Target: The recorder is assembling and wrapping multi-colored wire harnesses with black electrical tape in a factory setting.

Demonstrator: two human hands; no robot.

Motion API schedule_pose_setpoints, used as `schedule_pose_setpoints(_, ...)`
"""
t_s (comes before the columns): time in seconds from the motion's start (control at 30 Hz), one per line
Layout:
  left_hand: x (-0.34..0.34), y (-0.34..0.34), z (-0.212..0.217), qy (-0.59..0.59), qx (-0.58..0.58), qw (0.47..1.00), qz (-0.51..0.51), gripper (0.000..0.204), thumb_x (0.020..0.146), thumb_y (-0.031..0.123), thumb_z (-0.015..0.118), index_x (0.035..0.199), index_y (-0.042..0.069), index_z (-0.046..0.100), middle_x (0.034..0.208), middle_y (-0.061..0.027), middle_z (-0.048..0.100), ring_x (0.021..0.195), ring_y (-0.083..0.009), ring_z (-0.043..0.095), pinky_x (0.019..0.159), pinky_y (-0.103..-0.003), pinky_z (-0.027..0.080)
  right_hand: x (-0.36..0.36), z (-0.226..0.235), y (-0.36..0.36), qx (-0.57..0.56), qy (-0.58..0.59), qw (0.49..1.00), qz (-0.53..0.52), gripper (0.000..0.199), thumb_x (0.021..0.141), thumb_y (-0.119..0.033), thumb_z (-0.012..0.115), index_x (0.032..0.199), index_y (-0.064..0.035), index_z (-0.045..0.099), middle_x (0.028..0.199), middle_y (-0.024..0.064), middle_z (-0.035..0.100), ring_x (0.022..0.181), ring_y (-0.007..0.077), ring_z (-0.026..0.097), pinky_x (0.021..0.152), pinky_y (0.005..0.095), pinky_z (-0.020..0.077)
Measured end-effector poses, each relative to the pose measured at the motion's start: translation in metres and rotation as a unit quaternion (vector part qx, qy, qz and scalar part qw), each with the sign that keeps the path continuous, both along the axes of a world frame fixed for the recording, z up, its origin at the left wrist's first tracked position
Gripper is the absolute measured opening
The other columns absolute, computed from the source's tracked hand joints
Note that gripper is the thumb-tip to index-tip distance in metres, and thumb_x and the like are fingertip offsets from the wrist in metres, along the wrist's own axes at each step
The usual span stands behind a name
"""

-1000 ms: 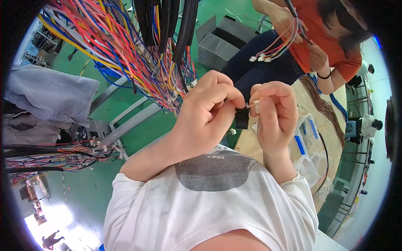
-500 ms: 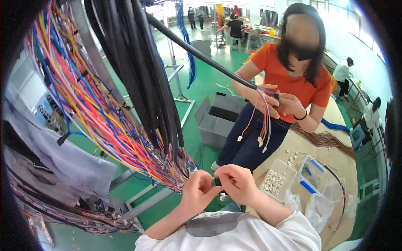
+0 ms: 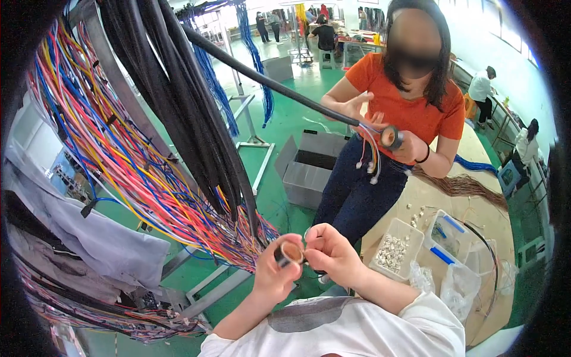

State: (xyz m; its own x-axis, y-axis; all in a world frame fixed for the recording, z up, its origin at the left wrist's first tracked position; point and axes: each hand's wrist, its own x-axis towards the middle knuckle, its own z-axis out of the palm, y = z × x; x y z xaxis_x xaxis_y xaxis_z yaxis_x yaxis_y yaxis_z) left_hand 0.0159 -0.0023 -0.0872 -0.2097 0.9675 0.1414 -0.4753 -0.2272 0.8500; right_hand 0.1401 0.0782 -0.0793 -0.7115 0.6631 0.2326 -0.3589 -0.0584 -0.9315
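Observation:
My left hand (image 3: 275, 275) is closed around a roll of black tape (image 3: 292, 252), its brown core facing up. Beside it, my right hand (image 3: 335, 257) pinches thumb and fingers at a dark bit of tape by the roll's edge. Both hands are in front of my white shirt, close to the lower ends of the hanging bundle of coloured wires (image 3: 172, 205). Thick black sleeved cables (image 3: 178, 101) hang just beyond them. Opposite me, a co-worker in an orange top holds another tape roll (image 3: 391, 138) by the end of a black cable (image 3: 279, 89) with loose connector-tipped wires (image 3: 372, 156).
On the wooden table (image 3: 496, 238) at right are a tray of small white connectors (image 3: 394, 253), a clear box with blue clips (image 3: 446, 238), plastic bags (image 3: 461, 291) and brown wires (image 3: 464, 193). A grey bin (image 3: 309, 178) stands on the floor. Metal frame legs (image 3: 217, 291) lie left.
My left hand has turned, so the tape roll now shows. My right hand's fingers have shifted to its edge. The co-worker's one hand has lifted off the cable, and their roll has come into sight.

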Motion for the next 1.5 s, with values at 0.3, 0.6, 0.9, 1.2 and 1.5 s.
schedule_pose_setpoints(0.3,-0.002,0.003,-0.013,0.272,-0.055,0.961,-0.013,0.026,0.072,0.0,0.064,0.091,0.005,0.047,0.069,0.0004,0.046,0.054,-0.006,0.043,0.047,-0.02,0.035,0.009,0.014,0.008,0.215,-0.118,0.968,-0.054,0.018,0.079,0.003,0.051,0.094,-0.0023,0.042,0.068,0.0025,0.052,0.058,0.0038,0.048,0.046,0.0186,0.0381)
schedule_pose_setpoints(0.6,-0.003,0.004,-0.007,0.264,-0.15,0.952,0.042,0.036,0.074,0.004,0.062,0.104,0.005,0.043,0.071,-0.0002,0.051,0.055,-0.0103,0.05,0.049,-0.021,0.039,0.005,0.013,0.006,0.286,-0.114,0.95,-0.047,0.014,0.077,-0.002,0.052,0.091,-0.0022,0.048,0.069,0.0108,0.054,0.056,0.0187,0.056,0.05,0.0278,0.044)
schedule_pose_setpoints(0.9,-0.007,0.0,-0.001,-0.134,-0.086,0.983,-0.092,0.051,0.073,0.023,0.067,0.111,0.003,0.04,0.086,-0.0049,0.05,0.057,-0.0072,0.044,0.047,-0.019,0.034,0.004,0.01,-0.002,0.141,-0.055,0.988,-0.024,0.01,0.078,0.002,0.053,0.086,-0.0022,0.048,0.07,0.0007,0.053,0.06,0.0033,0.048,0.049,0.0181,0.0382)
schedule_pose_setpoints(1.2,-0.009,-0.007,0.012,0.259,0.211,0.941,-0.048,0.033,0.069,0.01,0.067,0.095,0.003,0.048,0.081,-0.0022,0.046,0.067,-0.0075,0.044,0.053,-0.017,0.033,0.016,0.032,0.003,-0.083,-0.015,0.996,0.034,0.013,0.077,0.003,0.054,0.085,-0.0035,0.045,0.069,-0.0023,0.049,0.057,0.0022,0.045,0.05,0.0154,0.0348)
schedule_pose_setpoints(1.5,-0.006,-0.007,0.009,0.394,-0.017,0.914,0.092,0.01,0.075,0.002,0.06,0.077,0.002,0.05,0.075,-0.0012,0.047,0.058,-0.0051,0.044,0.049,-0.018,0.035,0.007,0.012,0.0,0.013,0.042,0.999,0.021,0.027,0.072,-0.005,0.064,0.091,-0.0028,0.045,0.061,-0.0007,0.049,0.056,0.0046,0.046,0.049,0.0187,0.037)
